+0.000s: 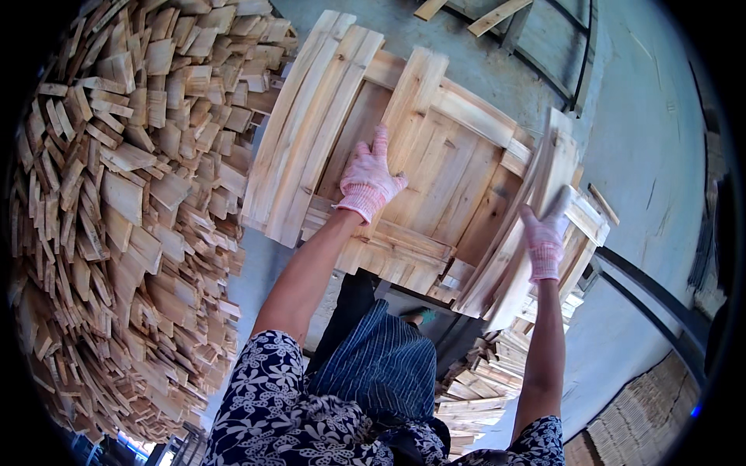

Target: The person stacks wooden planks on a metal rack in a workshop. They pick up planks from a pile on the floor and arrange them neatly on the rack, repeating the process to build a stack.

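Head camera view shows, as its largest thing, a big heap of short wooden pieces [132, 233], which fills the left side and lies in many directions. To the right extends the grey-blue floor [637, 147]. Between them, in front of the person, is a broad arrangement of pale boards, and its middle is a wooden panel [454, 175] with crosspieces along the far and near sides. On its left part lie several long boards [307, 132], side by side; on its right part stands a group of narrower boards [548, 167], close together and slightly slanting. Nearer to the person I see a dark blue striped cloth [381, 357] over the lap, and a smaller wood pile [486, 380] beside it. A dark metal frame [585, 70] is on the floor at the far right. One single plank [416, 89] lies lengthwise across the panel, to the right of the long boards. The left hand [365, 177], in a pinkish glove, rests upon this plank, its thumb pointing right; I cannot tell whether the fingers close around it. The right hand [546, 233], gloved likewise, touches the narrower boards, with thumb and fingers spread wide apart.
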`<act>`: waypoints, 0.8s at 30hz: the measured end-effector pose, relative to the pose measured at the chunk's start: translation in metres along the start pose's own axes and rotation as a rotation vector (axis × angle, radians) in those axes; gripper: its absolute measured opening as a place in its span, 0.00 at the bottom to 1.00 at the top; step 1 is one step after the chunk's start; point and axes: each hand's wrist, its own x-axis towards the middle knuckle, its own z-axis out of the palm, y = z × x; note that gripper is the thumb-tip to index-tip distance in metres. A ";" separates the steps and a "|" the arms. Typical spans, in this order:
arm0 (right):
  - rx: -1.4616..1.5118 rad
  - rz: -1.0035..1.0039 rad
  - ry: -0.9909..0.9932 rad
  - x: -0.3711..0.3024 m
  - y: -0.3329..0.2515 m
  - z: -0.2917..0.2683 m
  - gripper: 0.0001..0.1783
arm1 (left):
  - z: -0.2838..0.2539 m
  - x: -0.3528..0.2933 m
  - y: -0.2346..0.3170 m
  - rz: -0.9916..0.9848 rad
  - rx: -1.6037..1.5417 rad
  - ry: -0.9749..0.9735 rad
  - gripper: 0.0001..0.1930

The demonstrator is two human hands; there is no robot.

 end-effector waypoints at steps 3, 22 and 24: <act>0.247 0.046 -0.097 -0.010 -0.097 0.048 0.64 | -0.001 -0.002 -0.017 -0.009 -0.004 0.060 0.61; 0.158 0.113 -0.124 -0.018 -0.241 0.182 0.61 | -0.132 0.162 -0.107 -0.007 -0.210 0.209 0.33; 0.185 0.145 -0.212 -0.033 -0.275 0.184 0.61 | -0.112 0.196 -0.192 0.304 0.289 0.396 0.27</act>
